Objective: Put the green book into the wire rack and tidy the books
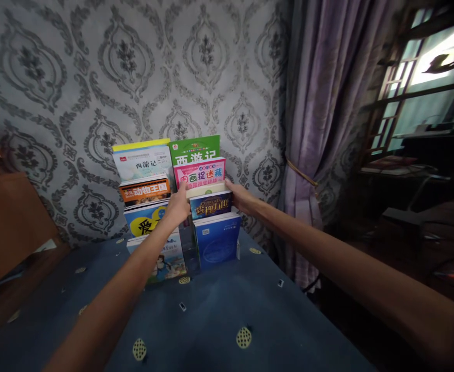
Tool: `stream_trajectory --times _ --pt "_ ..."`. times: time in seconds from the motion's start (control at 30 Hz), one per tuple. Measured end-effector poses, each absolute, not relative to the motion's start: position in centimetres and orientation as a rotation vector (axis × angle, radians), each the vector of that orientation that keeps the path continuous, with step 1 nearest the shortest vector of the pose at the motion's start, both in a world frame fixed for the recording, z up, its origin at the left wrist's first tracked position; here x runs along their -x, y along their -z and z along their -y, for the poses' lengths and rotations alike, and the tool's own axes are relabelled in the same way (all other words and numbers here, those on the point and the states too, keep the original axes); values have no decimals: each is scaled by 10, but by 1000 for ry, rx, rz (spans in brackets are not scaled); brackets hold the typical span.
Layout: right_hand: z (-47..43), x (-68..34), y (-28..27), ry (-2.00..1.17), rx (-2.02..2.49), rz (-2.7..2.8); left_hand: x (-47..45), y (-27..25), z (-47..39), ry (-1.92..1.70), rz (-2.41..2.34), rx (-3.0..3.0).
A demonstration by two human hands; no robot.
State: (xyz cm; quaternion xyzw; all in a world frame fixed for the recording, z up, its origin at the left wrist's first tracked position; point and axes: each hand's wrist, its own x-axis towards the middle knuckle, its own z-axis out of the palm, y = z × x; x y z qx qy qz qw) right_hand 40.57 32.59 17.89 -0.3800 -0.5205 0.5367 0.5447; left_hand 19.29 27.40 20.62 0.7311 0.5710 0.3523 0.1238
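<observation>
Evidently we hold the cream book [209,191] by its side edges, with the left hand [179,204] and right hand [242,198] each closed on one edge, probably so it sits level. It stands between the pink book [200,170] and the dark book [213,205], with the blue book [219,245] in front. These books step down toward us on the cloth [211,315], perhaps so that each top shows.
</observation>
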Motion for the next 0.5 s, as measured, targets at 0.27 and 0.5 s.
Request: stream_trajectory --times 0.27,0.5 --pt "-326 -394 -175 -1180 720 1112 -195 -215 -268 -1005 -1573 -2096" --pt "-329 -392 -167 -1104 729 1064 -187 -214 -266 -870 -1573 -2125"
